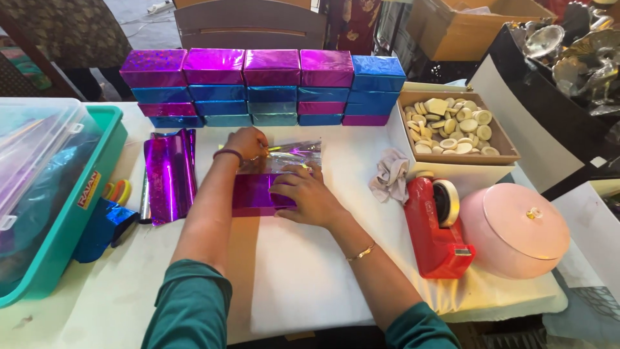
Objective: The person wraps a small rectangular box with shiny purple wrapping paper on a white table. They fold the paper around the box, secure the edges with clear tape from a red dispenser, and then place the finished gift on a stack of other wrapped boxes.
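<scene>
On the white table: a small box half wrapped in purple foil point(261, 194) lies at the middle, under both hands.
Left hand point(247, 143): curled at the far edge of the box, fingers bent down onto the shiny foil flap point(294, 155) (whether it pinches the flap or only presses it, I cannot tell).
Right hand point(307, 194): laid flat on top of the box, fingers spread and pressing the foil down.
Foil sheets point(169, 171): a loose purple stack, just left of the left forearm, curling at its edges.
Wrapped boxes point(261, 87): stacked in a row along the far side of the table, purple and blue, well beyond the hands.
Tape dispenser point(436, 226): red, upright, right of the right hand.
Cloth point(389, 174): crumpled, between box and dispenser.
Tray of pale round pieces point(455, 126): far right, beside the stacked row.
Pink lidded pot point(515, 229): just beside the dispenser.
Green tub point(77, 207): at the left edge.
</scene>
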